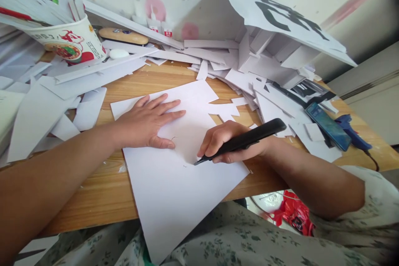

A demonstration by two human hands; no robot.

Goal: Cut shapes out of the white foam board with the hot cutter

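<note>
**Risk of a blade slip near the left thumb, on an overhanging sheet**

Main hazard: sideways skid of the black utility knife (249,139), from too much pressure or a shallow angle, with the left thumb near the tip and to its left. Possible result: a nicked thumb, or a stray score across the white sheet (183,195).

Second hazard: sagging or pivoting of the sheet, with its near corner hanging past the near edge of the bench (106,191), over the lap (233,232). Likely cause: a bump from the lap, or too little weight from the left hand (149,122), set only on the far portion.

Third hazard: uneven support from white offcuts (224,110) close to the far right side, if caught underneath. Too little showing to tell how far under.

Position of sheet: beneath both hands, extending from under the left palm toward the near side. Far boundary hard to separate from other white pieces.

Left hand: open, palm down, fingers spread, pressing on white material, gripping nothing. Right hand (227,139): closed round the knife in a pen-like hold, to the right of the left hand, tip at the sheet surface. Depth of cut, if any: cannot tell. Small dark marks (185,166) just left of the tip.
</note>
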